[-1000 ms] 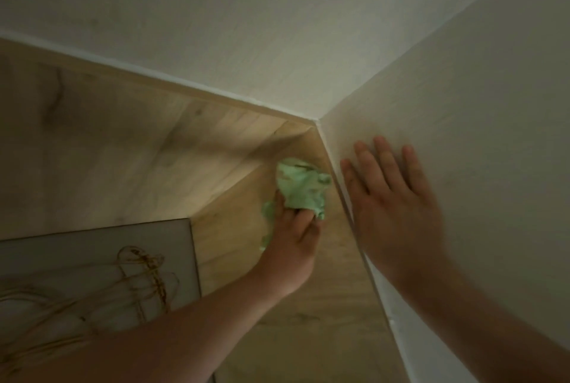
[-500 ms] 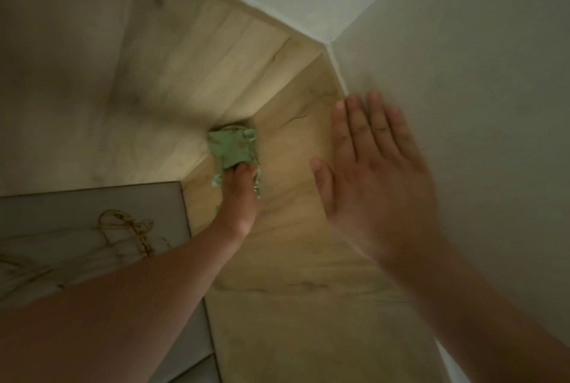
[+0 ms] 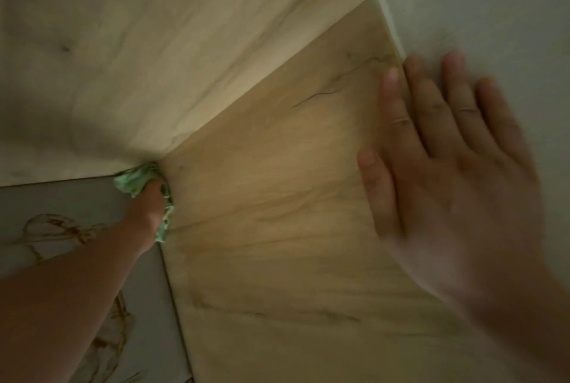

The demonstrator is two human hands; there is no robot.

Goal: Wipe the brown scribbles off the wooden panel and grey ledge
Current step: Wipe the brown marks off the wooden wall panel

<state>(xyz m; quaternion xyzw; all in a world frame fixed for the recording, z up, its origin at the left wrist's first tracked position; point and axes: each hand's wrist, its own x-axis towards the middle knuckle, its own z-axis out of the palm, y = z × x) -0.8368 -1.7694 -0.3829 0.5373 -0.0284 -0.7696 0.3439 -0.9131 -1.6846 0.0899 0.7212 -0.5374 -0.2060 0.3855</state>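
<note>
My left hand (image 3: pixel 149 208) grips a crumpled green cloth (image 3: pixel 135 180) and presses it into the corner where the wooden panel (image 3: pixel 277 197) meets the grey ledge (image 3: pixel 61 200). Brown scribbles (image 3: pixel 61 228) loop across the ledge, partly hidden under my left forearm, and more of them show lower down. My right hand (image 3: pixel 447 173) lies flat with its fingers spread, over the right edge of the wooden panel and the white wall (image 3: pixel 493 12). The part of the panel in view bears only dark grain lines.
A second, paler wooden panel (image 3: pixel 123 43) rises behind the ledge and meets the first one in an inner corner. A white strip (image 3: pixel 391 22) runs between the wood and the wall.
My left hand has dragged the cloth down and left along the panel, from near the upper corner to the ledge's corner. The view has tilted downward. My right hand stays flat by the wall.
</note>
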